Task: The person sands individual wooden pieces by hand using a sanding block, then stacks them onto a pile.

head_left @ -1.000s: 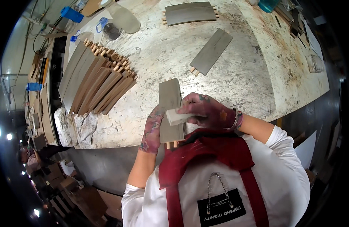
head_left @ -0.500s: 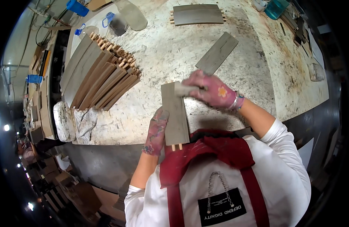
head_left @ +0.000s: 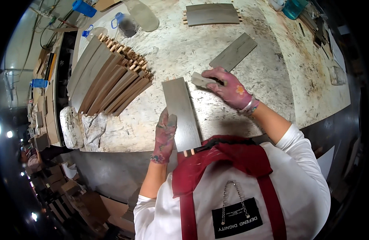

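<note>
A woodworking workshop. The broad bench (head_left: 248,60) is a stained, paint-smeared board. A fanned stack of grey wooden slats (head_left: 108,80) with dowel pegs lies on it, with more slats (head_left: 212,14) at the far edge. Plastic bottles (head_left: 130,20) and rags (head_left: 82,126) sit nearby. Cluttered shelves (head_left: 40,112) and boxes (head_left: 72,192) fill the dim left side.

Head view, steeply down, near workbench (head_left: 248,60)
</note>
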`<state>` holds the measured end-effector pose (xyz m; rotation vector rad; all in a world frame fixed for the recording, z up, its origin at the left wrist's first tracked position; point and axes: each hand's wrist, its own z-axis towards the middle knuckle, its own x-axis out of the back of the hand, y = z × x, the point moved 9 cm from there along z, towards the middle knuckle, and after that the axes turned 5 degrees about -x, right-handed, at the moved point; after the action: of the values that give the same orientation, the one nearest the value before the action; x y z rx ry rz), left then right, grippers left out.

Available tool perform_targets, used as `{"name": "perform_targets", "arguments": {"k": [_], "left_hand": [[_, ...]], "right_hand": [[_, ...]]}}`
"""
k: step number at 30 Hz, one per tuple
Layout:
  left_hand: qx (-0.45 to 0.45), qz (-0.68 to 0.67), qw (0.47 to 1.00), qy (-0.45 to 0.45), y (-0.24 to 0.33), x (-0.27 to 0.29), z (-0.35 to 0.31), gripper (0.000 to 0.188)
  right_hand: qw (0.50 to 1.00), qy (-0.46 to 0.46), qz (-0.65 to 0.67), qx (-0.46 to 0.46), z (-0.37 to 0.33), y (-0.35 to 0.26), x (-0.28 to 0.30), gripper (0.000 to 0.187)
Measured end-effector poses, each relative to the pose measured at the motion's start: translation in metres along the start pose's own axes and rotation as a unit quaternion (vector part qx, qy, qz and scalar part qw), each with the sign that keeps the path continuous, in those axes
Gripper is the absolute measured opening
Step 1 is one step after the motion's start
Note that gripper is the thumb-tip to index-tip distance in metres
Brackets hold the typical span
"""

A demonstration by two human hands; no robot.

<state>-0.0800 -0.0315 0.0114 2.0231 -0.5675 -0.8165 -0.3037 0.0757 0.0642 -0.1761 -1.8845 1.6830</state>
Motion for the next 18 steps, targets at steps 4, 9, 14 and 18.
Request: {"name": "perform_targets", "arguments": {"k": [4,9,14,18], "left_hand": [[-0.040,0.112,0.993,0.022,0.028,-0.020,-0.007,0.046],[-0.054,-0.098,0.993,-0.040,0.021,-0.006,-0.005,0.055],[-0.020,-0.120,0.992,-0.045,0.024,-0.018,0.002,0.083],[0.001,-0.136,0.988,-0.069,0.030,-0.039,0.000,0.087]], "right_hand": [[0.983,-0.036,0.161,-0.082,-0.016,0.021,0.001,0.037],[0.978,0.042,0.154,-0.131,0.008,0.049,0.034,0.040],[0.992,0.030,0.121,0.030,0.020,-0.007,0.026,0.041],[0.995,-0.007,0.033,0.098,0.019,-0.051,0.018,0.041]]}}
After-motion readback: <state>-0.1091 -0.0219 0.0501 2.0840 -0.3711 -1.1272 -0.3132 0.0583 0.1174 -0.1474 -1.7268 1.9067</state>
